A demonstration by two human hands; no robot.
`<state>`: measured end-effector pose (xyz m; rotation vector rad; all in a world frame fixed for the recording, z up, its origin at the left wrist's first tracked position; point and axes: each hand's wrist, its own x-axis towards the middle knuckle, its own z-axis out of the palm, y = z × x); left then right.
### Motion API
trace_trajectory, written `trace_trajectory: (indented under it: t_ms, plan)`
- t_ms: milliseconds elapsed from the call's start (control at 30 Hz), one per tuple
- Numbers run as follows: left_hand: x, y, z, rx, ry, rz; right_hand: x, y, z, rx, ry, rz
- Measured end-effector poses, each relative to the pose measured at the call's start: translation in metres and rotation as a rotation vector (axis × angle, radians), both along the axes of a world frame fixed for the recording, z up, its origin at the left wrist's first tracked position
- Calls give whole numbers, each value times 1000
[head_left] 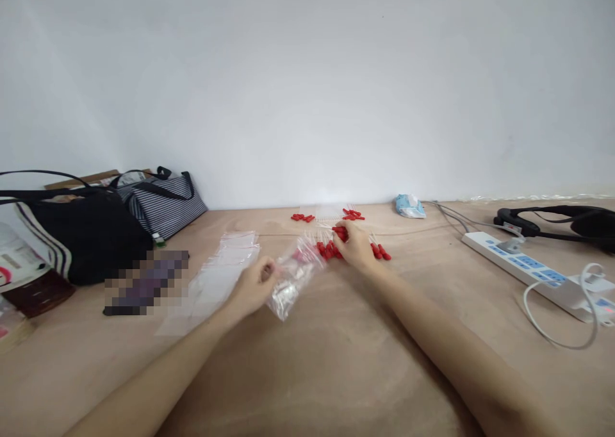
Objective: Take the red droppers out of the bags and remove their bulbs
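Observation:
A clear zip-lock bag [288, 289] hangs tilted over the table from my left hand [254, 284], whose fingers are curled at its left edge. My right hand [354, 245] reaches farther forward, its fingers closed around red-ended white sticks [339, 232]. Just below and left of it, more red-ended sticks [327, 251] lie in a row, partly behind the bag. A few red ends [380, 252] lie right of that hand. Farther back are two small groups of the sticks, one at left [302, 218] and one at right [354, 214].
Flat clear bags [216, 270] lie overlapped left of my left hand. Beyond them are a blurred-out dark object [148, 283], a black bag [96, 232] and a striped bag [168, 203]. At right lie a blue-white packet [409, 206], a power strip [519, 264] with cables and a black headset [552, 222].

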<state>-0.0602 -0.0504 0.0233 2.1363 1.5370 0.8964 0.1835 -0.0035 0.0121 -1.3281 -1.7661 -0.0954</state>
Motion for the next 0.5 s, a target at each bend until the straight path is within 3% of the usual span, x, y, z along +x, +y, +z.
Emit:
trace_trajectory:
  t_ms: [133, 200, 267, 333, 400, 500]
  plan:
    - [-47, 25, 20, 80, 22, 446, -23, 8, -3, -21, -215, -20]
    - [-64, 30, 28, 10, 188, 607, -32, 10, -8, -32, -288, -4]
    - [-72, 29, 31, -14, 406, 681, -37, 10, -12, -37, -355, 15]
    - [-73, 26, 28, 62, 589, 627, -39, 9, -15, -38, -401, 29]
    - [-70, 25, 19, 120, 678, 458, -38, 6, -15, -36, -439, 36]
    - [-64, 27, 1, -49, 702, 239, -34, 1, -13, -37, -510, 30]
